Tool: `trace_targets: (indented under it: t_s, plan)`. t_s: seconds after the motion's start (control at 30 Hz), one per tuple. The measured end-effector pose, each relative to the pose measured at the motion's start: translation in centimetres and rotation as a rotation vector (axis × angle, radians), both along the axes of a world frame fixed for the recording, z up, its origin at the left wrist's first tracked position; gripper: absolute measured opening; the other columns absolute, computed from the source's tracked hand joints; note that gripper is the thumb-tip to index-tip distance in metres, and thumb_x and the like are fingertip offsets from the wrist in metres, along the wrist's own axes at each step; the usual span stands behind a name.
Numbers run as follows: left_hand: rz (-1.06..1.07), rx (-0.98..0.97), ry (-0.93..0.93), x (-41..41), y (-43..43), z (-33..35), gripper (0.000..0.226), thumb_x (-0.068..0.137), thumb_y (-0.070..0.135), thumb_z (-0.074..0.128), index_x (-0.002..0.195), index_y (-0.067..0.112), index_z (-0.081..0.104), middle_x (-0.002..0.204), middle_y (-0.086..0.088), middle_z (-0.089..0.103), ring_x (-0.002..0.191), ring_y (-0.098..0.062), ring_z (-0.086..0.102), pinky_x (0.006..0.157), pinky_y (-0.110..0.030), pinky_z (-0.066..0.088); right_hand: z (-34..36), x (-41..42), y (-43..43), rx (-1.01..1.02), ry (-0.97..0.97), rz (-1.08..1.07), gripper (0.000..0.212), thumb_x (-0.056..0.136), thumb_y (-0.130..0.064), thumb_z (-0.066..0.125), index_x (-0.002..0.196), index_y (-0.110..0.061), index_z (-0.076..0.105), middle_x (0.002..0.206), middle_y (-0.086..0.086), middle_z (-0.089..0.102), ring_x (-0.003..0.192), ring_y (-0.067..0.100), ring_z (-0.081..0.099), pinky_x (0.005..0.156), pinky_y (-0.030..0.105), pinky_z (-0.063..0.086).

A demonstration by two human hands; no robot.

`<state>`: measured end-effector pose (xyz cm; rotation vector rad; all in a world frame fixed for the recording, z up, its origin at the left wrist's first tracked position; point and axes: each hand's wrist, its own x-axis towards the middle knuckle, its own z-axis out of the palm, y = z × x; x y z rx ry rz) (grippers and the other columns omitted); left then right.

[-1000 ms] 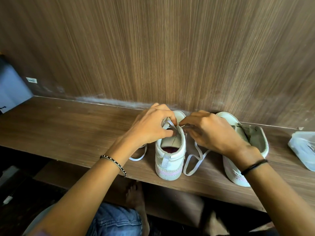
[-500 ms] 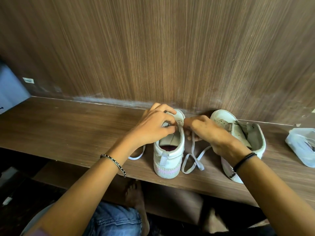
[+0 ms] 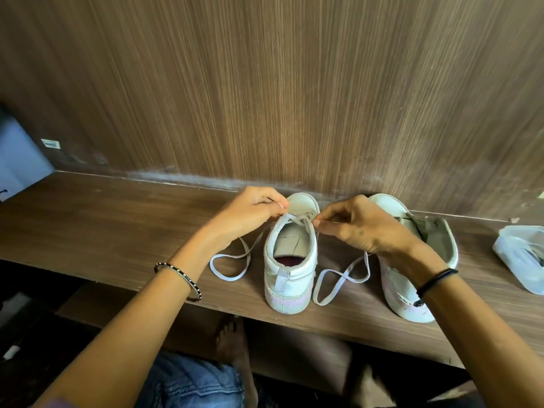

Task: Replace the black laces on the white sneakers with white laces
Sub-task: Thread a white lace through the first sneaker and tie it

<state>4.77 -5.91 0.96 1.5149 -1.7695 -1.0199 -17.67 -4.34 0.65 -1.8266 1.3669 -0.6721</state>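
— What does the left hand (image 3: 250, 210) hold?
— The lace (image 3: 295, 219). Its fingers are curled in, with thumb and forefinger pinching the lace at the left edge of the sneaker (image 3: 290, 278), up by the top eyelets.
— And the right hand (image 3: 362, 228)?
— Much the same on the far side. Thumb and forefinger are closed on the lace just beside the sneaker's right edge, and the other fingers are bent under the palm.
— Where does the lace run?
— It crosses over the tongue between the two hands. One loose end comes out below the left hand and loops on the shelf (image 3: 117, 231) left of the sneaker. The other drops below the right hand and loops on the shelf between the two shoes.
— How does the sneaker sit?
— Upright, with its heel toward the person and its toe near the wall (image 3: 294, 98).
— The other sneaker (image 3: 400, 301)?
— Just to the right, with its tongue folded open. The right forearm passes over it. I cannot tell whether it is laced.
— Anything more?
— A clear bag (image 3: 521, 260) lies on the shelf at the far right, apart from the shoes. There is a beaded bangle (image 3: 179, 275) on the left wrist and a dark band (image 3: 435, 279) on the right.
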Motion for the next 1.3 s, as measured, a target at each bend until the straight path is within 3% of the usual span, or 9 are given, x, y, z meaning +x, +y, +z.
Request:
trace_targets:
  t_s: [0.13,0.33,0.5,0.63,0.7,0.87,1.07,1.2,1.3]
  plan:
    - [-0.055,0.011,-0.015,-0.1,0.4,0.1,0.018,0.099,0.015,0.061,0.102,0.019,0.078,0.103,0.01,0.076,0.104,0.0,0.066,0.099,-0.019,0.047,-0.4,0.5,0.2,0.104,-0.058,-0.098,0.023,0.091,-0.033,0.069,0.086,-0.011,0.073,0.07,-0.005,0.064,0.064,0.01,0.057,0.059,0.02,0.042]
    - [-0.031,0.059,-0.102,0.6,0.1,-0.2,0.017,0.1,0.022,0.06,0.104,0.023,0.077,0.109,0.01,0.075,0.112,-0.004,0.064,0.112,-0.035,0.043,0.0,2.1,-0.1,0.765,-0.715,-0.25,0.027,0.093,-0.012,0.041,0.069,-0.007,0.052,0.065,0.007,0.051,0.051,0.014,0.044,0.039,0.019,0.03]
    - [-0.046,0.139,-0.118,1.4,0.5,-0.2,0.029,0.097,0.04,0.065,0.104,0.014,0.075,0.109,-0.009,0.075,0.103,-0.021,0.067,0.095,-0.029,0.045,-0.3,1.2,0.4,0.304,-0.164,-0.128,0.017,0.092,-0.026,0.063,0.086,-0.012,0.069,0.071,-0.005,0.065,0.065,0.008,0.049,0.057,0.022,0.037]
    - [-0.027,0.157,-0.133,1.3,0.6,0.3,0.024,0.099,0.033,0.065,0.103,0.012,0.075,0.104,-0.001,0.071,0.08,-0.007,0.056,0.069,-0.019,0.046,0.2,-0.1,0.6,0.14,-0.222,0.064,0.017,0.084,-0.023,0.077,0.099,-0.016,0.075,0.085,-0.005,0.072,0.074,-0.002,0.062,0.068,0.013,0.045]
    - [-0.013,0.161,-0.138,1.2,0.7,0.5,0.024,0.099,0.034,0.065,0.102,0.012,0.075,0.095,0.0,0.065,0.07,-0.007,0.049,0.064,-0.019,0.044,0.1,-0.5,0.1,0.033,-0.115,0.098,0.018,0.086,-0.019,0.08,0.103,-0.025,0.075,0.092,-0.005,0.075,0.086,0.005,0.069,0.086,0.028,0.054]
    - [-0.021,0.164,-0.115,1.1,0.7,0.4,0.018,0.099,0.027,0.064,0.106,0.013,0.074,0.104,-0.002,0.074,0.092,-0.011,0.063,0.075,-0.02,0.047,0.1,-0.6,0.2,-0.072,0.0,0.181,0.019,0.089,-0.023,0.078,0.108,-0.027,0.075,0.107,-0.015,0.076,0.107,0.001,0.069,0.104,0.036,0.051]
    - [-0.027,0.197,-0.076,0.8,0.7,0.3,0.017,0.1,0.016,0.062,0.11,0.007,0.072,0.093,-0.007,0.066,0.077,-0.014,0.05,0.063,-0.02,0.042,-0.1,-0.1,0.4,-0.202,0.08,0.107,0.01,0.093,-0.027,0.073,0.101,-0.024,0.079,0.096,-0.018,0.077,0.096,-0.008,0.069,0.096,0.022,0.054]
    - [0.006,0.249,-0.068,1.1,0.2,0.6,0.018,0.096,0.029,0.069,0.106,0.016,0.076,0.112,-0.002,0.074,0.113,-0.02,0.062,0.078,-0.024,0.044,-0.1,0.2,0.3,-0.163,0.077,0.053,0.012,0.094,-0.032,0.07,0.09,-0.024,0.078,0.085,-0.016,0.076,0.087,-0.004,0.069,0.083,0.021,0.053]
    - [0.03,0.268,-0.075,1.1,-0.1,0.6,0.018,0.093,0.032,0.073,0.103,0.018,0.078,0.114,0.006,0.073,0.116,-0.013,0.057,0.079,-0.024,0.045,-0.5,1.1,0.2,0.151,-0.157,-0.109,0.018,0.096,-0.027,0.065,0.083,-0.015,0.068,0.062,-0.011,0.061,0.052,0.0,0.053,0.049,0.017,0.042]
